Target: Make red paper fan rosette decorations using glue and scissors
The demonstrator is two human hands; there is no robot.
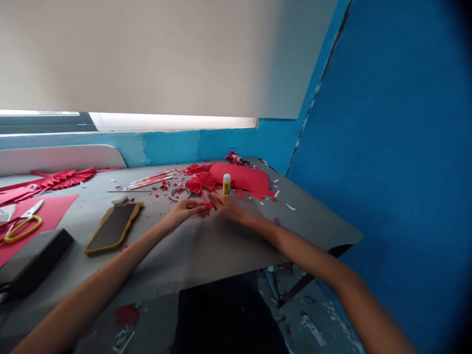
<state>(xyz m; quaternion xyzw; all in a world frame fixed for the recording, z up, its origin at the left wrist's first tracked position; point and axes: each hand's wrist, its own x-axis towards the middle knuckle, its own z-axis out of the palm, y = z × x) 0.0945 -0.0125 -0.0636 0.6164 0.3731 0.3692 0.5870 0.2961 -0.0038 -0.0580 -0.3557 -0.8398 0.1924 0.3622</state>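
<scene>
Both hands meet over the grey table, around a small piece of red paper (208, 206). My left hand (189, 208) pinches it from the left. From the right, the fingers of my right hand (224, 204) close on the same spot; their tips are partly hidden. Just beyond the fingers lies a red pleated paper fan (201, 182) with a narrow strip running down toward my hands. I cannot tell whether that strip joins the held piece. A glue stick (226, 186) with a white cap stands upright behind my right hand.
Red paper sheet (241, 177) and scraps lie at the back. A tape roll (180, 193), thin stick (129, 191) and phone in a yellow case (113, 227) sit left. Farther left are scissors (27, 221), a dark box (35, 263) and pleated paper (70, 178). A blue wall (387, 172) stands right.
</scene>
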